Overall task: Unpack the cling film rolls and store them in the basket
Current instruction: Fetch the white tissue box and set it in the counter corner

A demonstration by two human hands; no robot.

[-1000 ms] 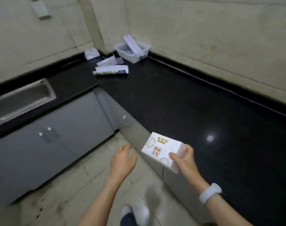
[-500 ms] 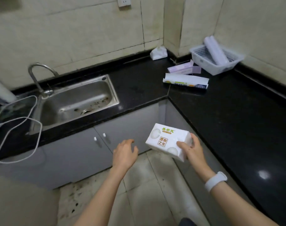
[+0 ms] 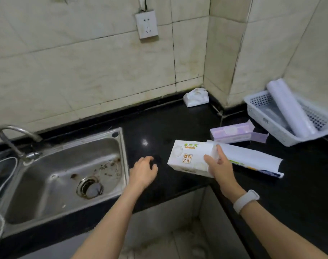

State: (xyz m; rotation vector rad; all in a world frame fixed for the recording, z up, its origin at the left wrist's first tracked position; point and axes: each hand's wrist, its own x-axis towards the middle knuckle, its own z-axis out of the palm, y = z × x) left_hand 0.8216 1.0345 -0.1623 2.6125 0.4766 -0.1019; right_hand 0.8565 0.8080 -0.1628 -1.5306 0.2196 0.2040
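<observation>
Cling film box, white with green lettering, sits in the right hand's grip above the counter's front edge by the inner corner; the left hand hovers loosely curled and empty beside it. Farther back lie two opened boxes, then the white basket holding a roll at the counter's back edge.

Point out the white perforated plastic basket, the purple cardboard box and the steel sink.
white perforated plastic basket (image 3: 260, 116), head view, front wall
purple cardboard box (image 3: 232, 132), head view, top face
steel sink (image 3: 62, 165), head view, basin floor
</observation>
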